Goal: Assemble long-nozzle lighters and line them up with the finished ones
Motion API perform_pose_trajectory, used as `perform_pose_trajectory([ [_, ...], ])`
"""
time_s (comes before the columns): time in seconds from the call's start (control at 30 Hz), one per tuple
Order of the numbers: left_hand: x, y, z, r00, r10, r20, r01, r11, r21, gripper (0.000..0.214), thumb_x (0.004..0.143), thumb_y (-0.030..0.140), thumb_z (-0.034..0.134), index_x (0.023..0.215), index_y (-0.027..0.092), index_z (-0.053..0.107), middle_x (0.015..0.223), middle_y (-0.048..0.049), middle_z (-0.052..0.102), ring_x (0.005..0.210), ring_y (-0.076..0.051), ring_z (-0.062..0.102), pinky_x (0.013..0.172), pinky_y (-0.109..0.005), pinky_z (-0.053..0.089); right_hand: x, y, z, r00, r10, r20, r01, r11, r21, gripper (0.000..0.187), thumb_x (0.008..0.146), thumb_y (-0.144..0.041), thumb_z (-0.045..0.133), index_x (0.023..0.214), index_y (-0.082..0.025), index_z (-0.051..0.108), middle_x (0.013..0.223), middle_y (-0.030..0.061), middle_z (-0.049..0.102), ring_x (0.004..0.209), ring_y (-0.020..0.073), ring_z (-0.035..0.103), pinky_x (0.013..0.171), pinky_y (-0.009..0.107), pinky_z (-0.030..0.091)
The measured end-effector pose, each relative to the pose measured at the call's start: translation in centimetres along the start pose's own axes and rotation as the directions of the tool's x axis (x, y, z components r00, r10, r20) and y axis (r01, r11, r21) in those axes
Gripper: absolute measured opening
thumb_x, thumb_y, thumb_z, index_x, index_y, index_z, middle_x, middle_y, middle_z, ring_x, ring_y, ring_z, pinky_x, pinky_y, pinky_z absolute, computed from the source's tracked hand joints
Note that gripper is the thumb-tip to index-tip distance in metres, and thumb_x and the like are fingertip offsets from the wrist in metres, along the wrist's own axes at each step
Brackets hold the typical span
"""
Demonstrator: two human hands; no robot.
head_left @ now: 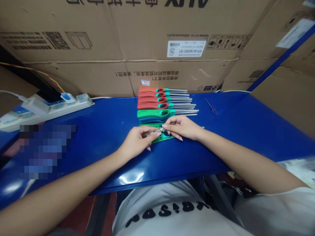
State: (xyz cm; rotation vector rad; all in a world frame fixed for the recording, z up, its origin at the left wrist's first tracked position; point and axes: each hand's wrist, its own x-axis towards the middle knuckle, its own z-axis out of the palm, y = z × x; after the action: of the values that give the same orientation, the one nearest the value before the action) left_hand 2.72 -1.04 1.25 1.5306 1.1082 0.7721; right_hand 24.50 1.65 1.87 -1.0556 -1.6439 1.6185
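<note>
My left hand [137, 139] pinches a small clear-and-metal part [155, 132] over a green lighter body [160, 137] that lies flat on the blue table [103, 131]. My right hand [180, 127] rests on the same green lighter, fingers curled onto it and touching the small part's tip. Just beyond my hands lies a row of long-nosed lighters: several red ones [152, 98], then a green one [154, 113] and a blue one under it, all with metal tubes [184, 106] pointing right.
A white power strip [49, 109] with plugs lies at the table's left rear. A small blue screwdriver [211, 107] lies to the right of the lighters. Large cardboard boxes [157, 39] wall off the back and right. A blurred patch covers something at left.
</note>
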Motion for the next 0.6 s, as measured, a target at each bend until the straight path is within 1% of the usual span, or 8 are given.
perform_pose_trajectory([
  [0.07,-0.04,0.03,-0.02,1.000,-0.005,0.003,0.005,1.000,0.005,0.033,0.085,0.035,0.073,0.107,0.010,0.079,0.057,0.0035,0.061,0.042,-0.006,0.050,0.041,-0.017,0.048,-0.01,0.16,0.01,1.000,-0.014,-0.012,0.014,1.000,0.004,0.041,0.078,-0.051,0.080,0.073,-0.015,0.062,0.054,-0.0056,0.060,0.034,0.0031,0.045,0.032,0.016,0.033],
  [0.17,-0.13,0.01,0.05,1.000,0.008,0.011,-0.009,1.000,0.023,0.033,0.085,0.036,0.073,0.105,0.011,0.079,0.059,0.0027,0.062,0.042,-0.006,0.049,0.040,-0.018,0.046,-0.04,0.45,0.17,0.999,-0.029,-0.033,0.029,1.000,-0.005,0.042,0.077,-0.052,0.081,0.073,-0.015,0.061,0.056,-0.0054,0.060,0.034,0.0027,0.043,0.031,0.016,0.030],
  [0.3,-0.21,-0.20,0.23,0.997,0.067,0.023,-0.068,0.996,0.051,0.029,0.087,0.036,0.070,0.100,0.012,0.080,0.054,0.0042,0.055,0.040,-0.007,0.048,0.038,-0.017,0.042,-0.03,0.85,0.57,0.998,-0.041,-0.050,0.040,0.999,-0.018,0.044,0.076,-0.054,0.082,0.073,-0.016,0.060,0.053,-0.0061,0.057,0.034,0.0030,0.041,0.030,0.016,0.028],
  [0.4,-0.23,-0.31,0.29,0.993,0.110,0.030,-0.112,0.990,0.081,0.027,0.088,0.036,0.069,0.094,0.012,0.080,0.054,0.0045,0.053,0.039,-0.006,0.048,0.038,-0.016,0.040,0.00,0.98,0.67,0.998,-0.041,-0.049,0.039,0.999,-0.038,0.044,0.076,-0.055,0.081,0.073,-0.016,0.060,0.051,-0.0064,0.055,0.035,0.0037,0.042,0.031,0.016,0.029],
  [0.5,-0.24,-0.28,0.31,0.993,0.106,0.044,-0.110,0.990,0.090,0.028,0.089,0.037,0.068,0.094,0.012,0.080,0.057,0.0037,0.054,0.041,-0.007,0.050,0.039,-0.017,0.042,-0.02,0.86,0.52,0.999,-0.034,-0.019,0.033,0.999,-0.042,0.045,0.076,-0.056,0.081,0.073,-0.017,0.059,0.052,-0.0062,0.056,0.035,0.0041,0.043,0.032,0.016,0.031],
  [0.6,-0.24,-0.21,0.29,0.996,0.078,0.039,-0.080,0.994,0.072,0.032,0.088,0.039,0.069,0.101,0.011,0.080,0.058,0.0028,0.056,0.043,-0.008,0.052,0.040,-0.018,0.046,-0.03,0.59,0.31,1.000,-0.023,-0.003,0.023,1.000,-0.017,0.046,0.077,-0.056,0.080,0.072,-0.017,0.058,0.054,-0.0056,0.058,0.034,0.0037,0.043,0.032,0.016,0.031],
])
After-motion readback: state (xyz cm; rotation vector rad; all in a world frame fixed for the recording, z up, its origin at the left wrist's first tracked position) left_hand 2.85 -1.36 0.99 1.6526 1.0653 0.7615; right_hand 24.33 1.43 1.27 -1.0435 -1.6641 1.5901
